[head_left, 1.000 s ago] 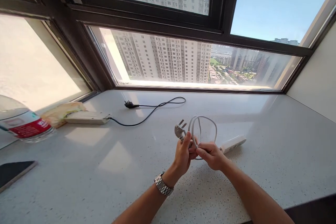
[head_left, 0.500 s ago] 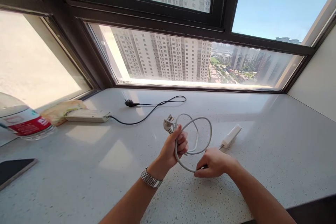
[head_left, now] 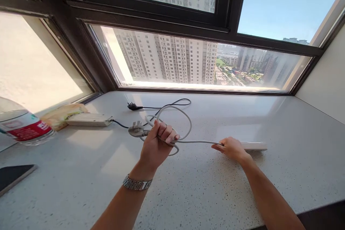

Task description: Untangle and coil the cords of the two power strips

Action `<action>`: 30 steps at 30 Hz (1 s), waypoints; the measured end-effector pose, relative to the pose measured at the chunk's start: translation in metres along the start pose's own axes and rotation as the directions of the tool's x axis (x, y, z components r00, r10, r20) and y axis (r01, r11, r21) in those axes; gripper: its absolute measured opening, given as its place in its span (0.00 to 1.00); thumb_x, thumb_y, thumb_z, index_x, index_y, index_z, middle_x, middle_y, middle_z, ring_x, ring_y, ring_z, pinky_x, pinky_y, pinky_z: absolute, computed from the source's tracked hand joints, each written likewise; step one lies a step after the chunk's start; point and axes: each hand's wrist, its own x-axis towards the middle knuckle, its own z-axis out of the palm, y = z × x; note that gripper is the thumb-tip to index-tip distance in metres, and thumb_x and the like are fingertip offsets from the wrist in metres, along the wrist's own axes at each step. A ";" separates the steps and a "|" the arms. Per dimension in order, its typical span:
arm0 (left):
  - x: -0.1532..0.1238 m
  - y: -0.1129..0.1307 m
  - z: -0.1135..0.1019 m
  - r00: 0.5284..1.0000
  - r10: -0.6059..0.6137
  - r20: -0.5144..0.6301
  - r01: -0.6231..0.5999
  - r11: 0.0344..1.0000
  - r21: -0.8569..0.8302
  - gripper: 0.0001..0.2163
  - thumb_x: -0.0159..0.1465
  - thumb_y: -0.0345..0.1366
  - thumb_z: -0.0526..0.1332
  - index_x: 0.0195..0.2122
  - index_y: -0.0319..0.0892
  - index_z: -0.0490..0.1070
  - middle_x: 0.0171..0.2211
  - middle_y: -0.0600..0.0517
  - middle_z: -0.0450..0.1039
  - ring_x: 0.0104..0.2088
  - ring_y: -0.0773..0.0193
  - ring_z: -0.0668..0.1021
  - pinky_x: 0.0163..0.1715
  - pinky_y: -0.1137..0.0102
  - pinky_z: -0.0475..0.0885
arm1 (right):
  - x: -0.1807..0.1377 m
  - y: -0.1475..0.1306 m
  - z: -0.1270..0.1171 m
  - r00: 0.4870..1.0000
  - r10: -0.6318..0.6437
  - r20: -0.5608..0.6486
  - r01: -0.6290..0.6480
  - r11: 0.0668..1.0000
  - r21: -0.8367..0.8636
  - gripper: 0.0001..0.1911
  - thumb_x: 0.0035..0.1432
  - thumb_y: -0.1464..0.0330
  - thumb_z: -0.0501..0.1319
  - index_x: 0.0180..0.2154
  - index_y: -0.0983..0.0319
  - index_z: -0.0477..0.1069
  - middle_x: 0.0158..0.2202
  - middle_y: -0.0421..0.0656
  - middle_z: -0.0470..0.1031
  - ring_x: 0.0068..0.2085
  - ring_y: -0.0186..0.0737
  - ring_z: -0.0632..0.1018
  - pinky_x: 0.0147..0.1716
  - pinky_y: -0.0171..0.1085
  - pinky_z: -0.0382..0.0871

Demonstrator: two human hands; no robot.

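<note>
My left hand (head_left: 159,143) is closed round a looped grey power cord (head_left: 198,141). The cord's three-pin plug (head_left: 136,129) sticks out to the left of my thumb, prongs up. Loops of cord stand out above and below my fingers. My right hand (head_left: 230,147) pinches the same cord farther right, and the stretch between both hands is nearly straight. Just beyond my right hand lies a white power strip (head_left: 254,146), partly hidden by the hand. A metal watch (head_left: 137,183) is on my left wrist.
On the speckled white sill (head_left: 188,201), a second power strip (head_left: 88,119) with a black cord and black plug (head_left: 134,106) lies at the back left. A large bottle (head_left: 24,125), a bag (head_left: 63,113) and a phone (head_left: 16,176) are at left. Windows rise behind.
My left hand has moved left with the plug and loops. My right hand has moved right and slightly up, drawing the cord straighter. The white power strip has turned nearly level and shifted right.
</note>
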 end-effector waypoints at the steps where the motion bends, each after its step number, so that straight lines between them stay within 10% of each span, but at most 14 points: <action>1: -0.002 0.001 0.001 1.000 -0.005 0.011 0.005 1.000 -0.013 0.21 0.67 0.43 0.53 0.19 0.41 0.49 0.16 0.60 0.49 0.15 0.72 0.58 0.24 0.71 0.67 | 0.000 0.001 0.000 1.000 0.013 -0.014 -0.013 1.000 0.010 0.34 0.54 0.39 0.50 0.18 0.62 0.58 0.17 0.39 0.61 0.20 0.32 0.61 0.22 0.34 0.46; 14: -0.007 0.014 -0.002 0.996 0.091 -0.024 -0.093 0.983 -0.158 0.22 0.67 0.47 0.50 0.20 0.41 0.48 0.13 0.61 0.42 0.13 0.73 0.44 0.15 0.75 0.57 | -0.010 -0.003 -0.002 0.966 -0.235 0.103 0.168 0.882 0.441 0.23 0.54 0.49 0.59 0.25 0.63 0.65 0.20 0.34 0.56 0.23 0.30 0.59 0.22 0.32 0.49; 18: -0.006 0.015 -0.010 0.999 0.050 0.019 -0.048 0.995 -0.082 0.25 0.66 0.47 0.50 0.16 0.41 0.43 0.12 0.60 0.34 0.13 0.73 0.39 0.12 0.74 0.51 | -0.011 -0.002 0.000 0.943 -0.317 -0.105 0.324 0.798 0.508 0.21 0.51 0.52 0.65 0.38 0.62 0.71 0.32 0.42 0.70 0.32 0.36 0.70 0.30 0.33 0.62; 23: -0.004 0.025 -0.020 0.990 0.136 0.030 -0.138 0.987 0.082 0.25 0.66 0.43 0.50 0.15 0.41 0.42 0.13 0.59 0.33 0.13 0.72 0.41 0.14 0.72 0.54 | -0.014 0.002 -0.008 0.786 -0.370 -0.495 0.550 0.785 0.286 0.20 0.54 0.50 0.62 0.37 0.60 0.72 0.36 0.47 0.74 0.40 0.45 0.74 0.40 0.42 0.67; 26: -0.004 0.034 -0.025 0.967 0.240 0.082 -0.250 0.957 0.147 0.25 0.64 0.43 0.54 0.14 0.40 0.43 0.13 0.59 0.33 0.13 0.73 0.43 0.14 0.72 0.55 | -0.014 0.008 -0.016 0.866 -0.248 -0.435 0.343 0.927 0.154 0.22 0.55 0.48 0.60 0.38 0.59 0.74 0.40 0.49 0.76 0.44 0.50 0.74 0.44 0.45 0.65; 30: -0.003 0.035 -0.026 0.929 0.362 0.077 -0.369 0.893 0.258 0.25 0.62 0.39 0.55 0.13 0.40 0.44 0.12 0.59 0.35 0.13 0.73 0.45 0.15 0.72 0.53 | -0.019 0.017 -0.024 0.995 -0.069 -0.066 0.072 0.996 0.043 0.30 0.53 0.46 0.59 0.51 0.58 0.72 0.52 0.50 0.71 0.53 0.55 0.69 0.49 0.47 0.62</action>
